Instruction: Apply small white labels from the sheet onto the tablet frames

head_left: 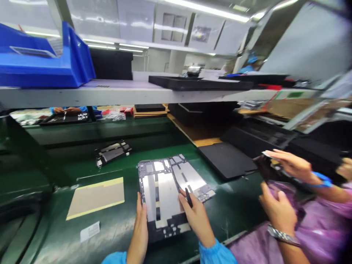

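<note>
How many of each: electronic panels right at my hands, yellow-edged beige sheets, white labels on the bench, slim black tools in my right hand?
Electronic panels: 2
Yellow-edged beige sheets: 1
White labels: 1
Slim black tools: 1
Total: 5

Between the left hand (140, 223) and the right hand (197, 217), the device panel (168, 194) had smooth, shiny, metallic faces; the slim black tool (189, 198) in the right hand looked matt. The green tabletop (115, 238) beneath was smooth and glossy. Left of the left hand, the tan sheet (95, 198) looked papery and matt.
</note>
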Tool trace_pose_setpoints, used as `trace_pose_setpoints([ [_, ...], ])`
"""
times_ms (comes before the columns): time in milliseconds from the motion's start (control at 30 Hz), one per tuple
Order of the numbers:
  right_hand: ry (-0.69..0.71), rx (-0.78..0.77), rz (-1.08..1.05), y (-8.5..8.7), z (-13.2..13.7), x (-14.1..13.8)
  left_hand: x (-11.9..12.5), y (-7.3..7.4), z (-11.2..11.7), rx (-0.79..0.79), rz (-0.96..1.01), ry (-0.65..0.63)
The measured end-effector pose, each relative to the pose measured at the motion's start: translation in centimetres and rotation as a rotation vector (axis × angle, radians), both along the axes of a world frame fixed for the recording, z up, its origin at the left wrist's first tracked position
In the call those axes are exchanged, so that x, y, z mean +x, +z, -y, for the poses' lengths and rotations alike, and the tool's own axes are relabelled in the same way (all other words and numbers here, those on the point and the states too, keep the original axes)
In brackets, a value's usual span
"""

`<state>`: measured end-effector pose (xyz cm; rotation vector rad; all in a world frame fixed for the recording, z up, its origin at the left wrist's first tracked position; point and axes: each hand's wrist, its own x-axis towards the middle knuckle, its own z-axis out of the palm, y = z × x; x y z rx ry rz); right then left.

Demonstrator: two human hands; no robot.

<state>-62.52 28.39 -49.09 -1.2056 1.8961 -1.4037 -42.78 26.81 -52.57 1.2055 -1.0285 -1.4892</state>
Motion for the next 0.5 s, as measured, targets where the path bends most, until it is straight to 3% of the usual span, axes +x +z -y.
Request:
trace_pose_setpoints([
  [100,0.081,0.036,0.002,-3.3,-2.4,3.7,4.0,-2.7,-2.6,0.02,0.198,0.085],
  [200,0.157,0.101,-0.048,-6.4,-3.4,4.8,5.3,-4.7,-4.1,0.001,0.397,0.114],
  [267,0.163,0.104,-0.117,-7.3,-3.7,4.7,5.8,-5.0,-4.7,-0.006,0.466,0.057],
  [333,0.09,0.061,-0.174,-6.7,-3.7,4.8,6.8,-4.3,-5.5,-0.058,0.515,-0.029],
  [400,0.031,0.006,-0.154,-4.9,-3.4,5.4,8.8,-3.2,-6.5,-0.22,0.598,-0.092],
  [500,0.228,-0.021,0.012,-1.2,-1.3,7.7,13.0,-1.8,-7.5,-0.543,0.811,-0.018],
])
